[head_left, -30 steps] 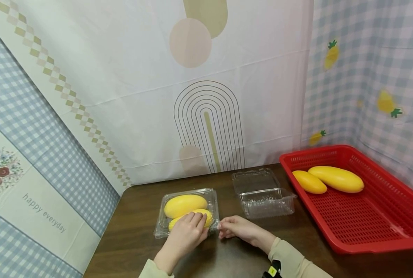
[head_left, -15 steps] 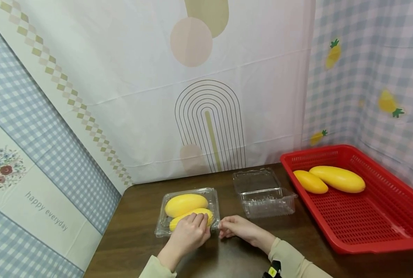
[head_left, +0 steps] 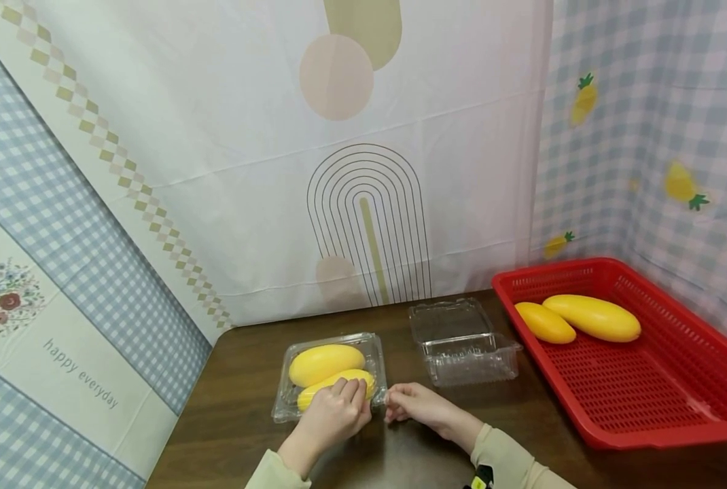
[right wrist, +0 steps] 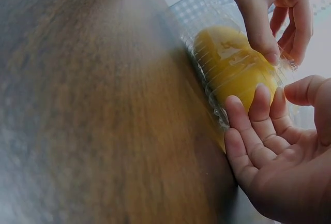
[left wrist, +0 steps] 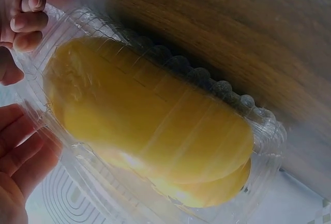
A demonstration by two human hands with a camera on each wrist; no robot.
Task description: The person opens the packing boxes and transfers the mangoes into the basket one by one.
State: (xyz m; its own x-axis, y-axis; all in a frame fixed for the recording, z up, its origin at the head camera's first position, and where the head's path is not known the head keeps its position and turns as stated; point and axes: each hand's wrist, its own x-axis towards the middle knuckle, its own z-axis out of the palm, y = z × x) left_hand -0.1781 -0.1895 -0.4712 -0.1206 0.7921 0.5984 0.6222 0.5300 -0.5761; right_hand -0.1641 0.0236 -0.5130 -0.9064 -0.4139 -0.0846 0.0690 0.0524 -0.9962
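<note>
A clear plastic clamshell container (head_left: 377, 360) lies on the table with its lid down, two long yellow fruits (head_left: 327, 365) inside it. At its near right corner, my left hand (head_left: 334, 415) pinches the rim between thumb and fingers, covering part of the nearer fruit in the head view. My right hand (head_left: 424, 407) comes from the right and pinches the same corner with thumb and forefinger; its other fingers are bent in the right wrist view. The left wrist view shows the fruits (left wrist: 150, 110) close up, under the ridged lid.
A second clear clamshell container (head_left: 470, 360) stands with its lid up, behind my right hand. Right of it is a red plastic basket (head_left: 639, 401) with two yellow fruits (head_left: 592, 317). A patterned cloth (head_left: 266, 238) hangs behind the wooden table (head_left: 217, 407).
My left hand has shifted slightly toward the near right corner, its fingers drawn off the top of the nearer fruit. My right hand has stayed about where it was.
</note>
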